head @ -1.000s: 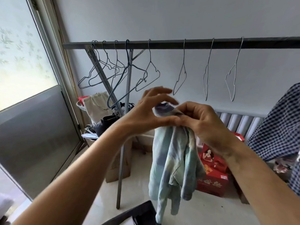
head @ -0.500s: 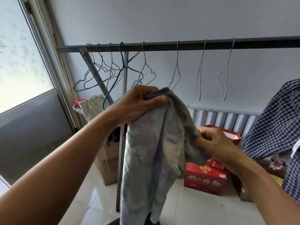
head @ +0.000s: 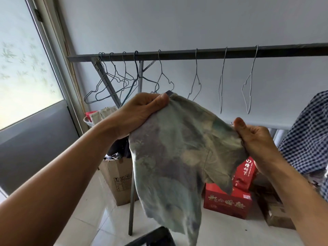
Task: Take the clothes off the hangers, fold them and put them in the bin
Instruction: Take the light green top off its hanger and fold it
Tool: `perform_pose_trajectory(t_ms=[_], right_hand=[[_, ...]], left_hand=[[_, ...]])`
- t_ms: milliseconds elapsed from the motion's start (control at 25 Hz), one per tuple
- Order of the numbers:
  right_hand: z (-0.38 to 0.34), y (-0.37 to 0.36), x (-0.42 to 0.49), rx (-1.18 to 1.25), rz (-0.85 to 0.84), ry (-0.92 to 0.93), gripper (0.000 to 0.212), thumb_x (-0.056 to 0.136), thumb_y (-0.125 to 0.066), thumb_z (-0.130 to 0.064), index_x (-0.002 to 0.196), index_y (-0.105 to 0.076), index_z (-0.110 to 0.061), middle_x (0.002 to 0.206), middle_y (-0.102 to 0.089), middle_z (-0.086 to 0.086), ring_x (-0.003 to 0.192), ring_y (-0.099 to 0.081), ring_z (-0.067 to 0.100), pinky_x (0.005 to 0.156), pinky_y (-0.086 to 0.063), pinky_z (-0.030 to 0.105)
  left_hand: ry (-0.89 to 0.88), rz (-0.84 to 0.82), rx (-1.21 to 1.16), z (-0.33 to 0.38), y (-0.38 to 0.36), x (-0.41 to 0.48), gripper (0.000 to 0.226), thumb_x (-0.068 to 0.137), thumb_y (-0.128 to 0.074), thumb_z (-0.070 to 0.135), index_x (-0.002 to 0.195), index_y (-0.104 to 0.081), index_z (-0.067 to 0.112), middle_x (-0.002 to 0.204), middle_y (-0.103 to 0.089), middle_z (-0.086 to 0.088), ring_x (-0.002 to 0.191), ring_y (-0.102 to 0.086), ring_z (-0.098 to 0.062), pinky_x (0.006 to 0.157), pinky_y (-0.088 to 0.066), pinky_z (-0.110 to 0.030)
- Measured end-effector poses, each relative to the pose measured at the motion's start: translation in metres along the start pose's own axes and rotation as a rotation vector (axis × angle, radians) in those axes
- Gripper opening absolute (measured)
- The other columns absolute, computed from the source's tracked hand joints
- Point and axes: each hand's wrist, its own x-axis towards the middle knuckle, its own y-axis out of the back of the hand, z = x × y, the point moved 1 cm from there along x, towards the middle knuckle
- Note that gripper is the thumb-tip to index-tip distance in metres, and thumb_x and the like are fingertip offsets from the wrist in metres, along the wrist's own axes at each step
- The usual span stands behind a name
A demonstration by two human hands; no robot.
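A pale green and purple tie-dye shirt hangs spread in front of me, off any hanger. My left hand grips its upper left edge by the dark collar. My right hand pinches the shirt's right edge, lower and further right. Several bare wire hangers hang on the dark rail behind. A blue checked garment shows at the right edge. A corner of a black bin shows at the bottom.
A cardboard box stuffed with dark things stands by the rack's leg. Red gift boxes lie on the white tiled floor under the rail. A frosted window fills the left side.
My hands have drawn apart, the right one moving out to the right, and the bunched shirt has opened into a spread sheet. My view has tilted upward.
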Motion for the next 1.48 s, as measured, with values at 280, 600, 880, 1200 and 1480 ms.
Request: perform_pose_trajectory(t_ms=[280, 600, 880, 1200, 1480], right_hand=[[0.010, -0.015, 0.007, -0.084, 0.025, -0.042, 0.045, 0.093, -0.050, -0.048, 0.082, -0.066, -0.008, 0.077, -0.065, 0.008, 0.070, -0.058, 0.017, 0.063, -0.041, 0.026], [0.045, -0.041, -0.031, 0.357, -0.604, -0.411, 0.093, 0.053, -0.089, -0.052, 0.129, -0.052, -0.013, 0.118, -0.066, 0.018, 0.103, -0.062, 0.034, 0.088, -0.050, 0.046], [0.033, -0.036, -0.003, 0.478, -0.012, -0.304, 0.018, 0.097, -0.054, -0.026, 0.113, -0.058, -0.021, 0.091, -0.069, -0.002, 0.088, -0.062, 0.016, 0.071, -0.039, 0.034], [-0.030, -0.075, -0.050, 0.107, -0.001, 0.238, 0.032, 0.085, -0.056, -0.043, 0.082, -0.064, -0.012, 0.072, -0.064, 0.009, 0.056, -0.058, 0.018, 0.052, -0.050, 0.027], [0.017, -0.089, -0.051, -0.431, -0.425, -0.203, 0.103, 0.063, -0.005, -0.097, 0.090, -0.074, -0.025, 0.099, -0.073, 0.001, 0.092, -0.067, 0.021, 0.092, -0.049, 0.046]], left_hand=[[0.105, -0.014, -0.055, 0.007, -0.008, 0.004, 0.043, 0.084, -0.048, 0.049, 0.061, -0.071, 0.020, 0.060, -0.066, 0.005, 0.052, -0.062, -0.006, 0.049, -0.050, -0.018], [0.198, 0.141, -0.076, 0.012, -0.005, 0.002, 0.041, 0.091, -0.048, 0.048, 0.070, -0.067, 0.018, 0.059, -0.066, 0.006, 0.052, -0.063, -0.006, 0.048, -0.051, -0.019], [0.278, 0.224, -0.122, 0.008, 0.004, -0.006, 0.041, 0.096, -0.047, 0.046, 0.082, -0.066, 0.013, 0.064, -0.070, 0.003, 0.060, -0.068, -0.009, 0.054, -0.055, -0.020], [0.287, 0.268, -0.115, 0.009, -0.003, 0.003, 0.036, 0.096, -0.049, 0.046, 0.085, -0.066, 0.016, 0.060, -0.071, 0.008, 0.057, -0.068, -0.004, 0.051, -0.052, -0.016], [0.272, 0.327, -0.244, 0.005, 0.003, 0.008, 0.037, 0.095, -0.052, 0.045, 0.084, -0.068, 0.014, 0.063, -0.072, 0.002, 0.058, -0.069, -0.008, 0.052, -0.054, -0.019]])
